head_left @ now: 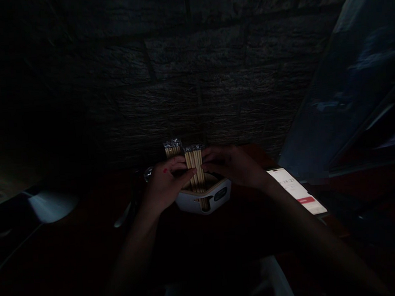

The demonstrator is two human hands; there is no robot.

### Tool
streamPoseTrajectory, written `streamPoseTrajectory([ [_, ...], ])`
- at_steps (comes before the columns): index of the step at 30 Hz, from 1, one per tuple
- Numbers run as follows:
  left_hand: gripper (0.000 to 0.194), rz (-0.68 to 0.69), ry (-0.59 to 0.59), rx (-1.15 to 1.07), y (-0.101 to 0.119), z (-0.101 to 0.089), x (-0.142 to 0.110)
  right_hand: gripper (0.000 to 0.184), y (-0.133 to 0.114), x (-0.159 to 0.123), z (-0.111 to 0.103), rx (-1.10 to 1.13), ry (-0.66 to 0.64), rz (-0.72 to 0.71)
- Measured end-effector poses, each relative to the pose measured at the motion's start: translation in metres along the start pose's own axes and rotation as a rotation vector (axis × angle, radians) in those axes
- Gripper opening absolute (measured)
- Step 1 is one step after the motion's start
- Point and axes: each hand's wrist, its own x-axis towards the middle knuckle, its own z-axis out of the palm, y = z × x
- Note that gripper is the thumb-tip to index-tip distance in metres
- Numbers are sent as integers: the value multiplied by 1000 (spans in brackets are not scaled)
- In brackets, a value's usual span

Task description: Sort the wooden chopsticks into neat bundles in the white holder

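Head camera view: the front stick bundle [194, 160] is standing nearly upright in the white box [189, 204], with its clear wrapping [193, 147] rising well above the rim and sticks showing through the cutout in the front wall. For good control, judged from this pose, the hands should be pressing evenly from both sides, supporting the sticks below the wrapping and clearing the box's front edge; uneven pressure could be splaying the sticks. The bundle is standing between the hands. The left hand [162, 183] is clamping its left side, thumb across the front. The right hand [237, 165] is meeting its right side with the fingertips; whether these are pinching cannot be told in the dim light. A second stick bundle [173, 151] is standing behind, to the left. A lit phone [295, 189] is lying along the right edge of the table [257, 153].
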Motion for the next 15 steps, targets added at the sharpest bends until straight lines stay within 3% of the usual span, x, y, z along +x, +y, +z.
streamPoseTrajectory([
  [15,17,-22,-7,21,-2,0,0,32,2,-1,2,-23,-18,16],
])
